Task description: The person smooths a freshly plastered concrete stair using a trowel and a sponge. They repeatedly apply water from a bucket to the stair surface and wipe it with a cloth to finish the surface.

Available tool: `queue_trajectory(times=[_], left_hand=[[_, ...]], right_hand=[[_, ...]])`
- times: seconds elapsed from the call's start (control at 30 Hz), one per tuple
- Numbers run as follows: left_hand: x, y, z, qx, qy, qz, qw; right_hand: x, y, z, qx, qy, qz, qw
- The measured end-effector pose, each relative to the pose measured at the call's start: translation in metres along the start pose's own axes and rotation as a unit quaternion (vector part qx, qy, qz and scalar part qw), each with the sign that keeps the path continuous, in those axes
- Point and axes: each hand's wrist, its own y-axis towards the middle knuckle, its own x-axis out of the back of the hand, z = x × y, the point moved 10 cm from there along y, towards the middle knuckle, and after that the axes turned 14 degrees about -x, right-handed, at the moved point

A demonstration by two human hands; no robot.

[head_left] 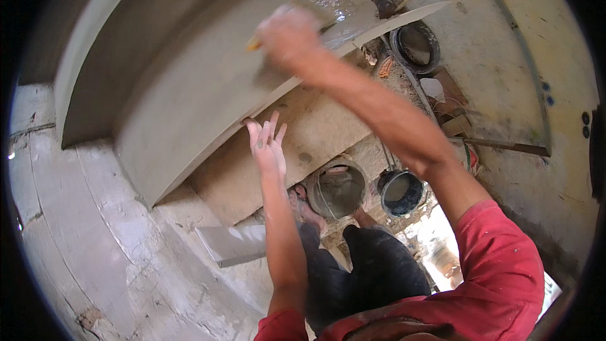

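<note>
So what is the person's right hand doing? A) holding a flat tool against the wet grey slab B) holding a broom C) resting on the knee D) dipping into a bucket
A: the right hand grips a trowel pressed flat on the grey plastered slab, while the left hand rests open at its lower edge; the buckets stand untouched on the floor below.

I have one view only, a wide fisheye camera worn on the head, looking steeply down and forward along both forearms. It sits close to the work: the right hand [289, 36] and the left hand [267, 145] fill the upper middle, against a plastered step edge [189, 107]. Two buckets [341, 189] lie far below. Straight edges bend near the dark rim. No second view overlaps it.
</note>
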Motion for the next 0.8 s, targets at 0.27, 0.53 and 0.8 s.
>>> queue_trajectory(times=[0.27,0.53,0.8], left_hand=[[0.008,-0.001,0.002,0.007,0.001,0.003,1.0],[-0.006,-0.001,-0.022,0.049,0.035,0.036,0.998],[0.004,-0.001,0.004,0.008,0.043,0.005,0.999]], right_hand=[[-0.029,0.008,-0.007,-0.13,0.34,0.067,0.929],[0.032,0.05,-0.283,-0.226,0.21,-0.045,0.95],[-0.039,-0.026,0.081,0.09,0.111,0.044,0.989]])
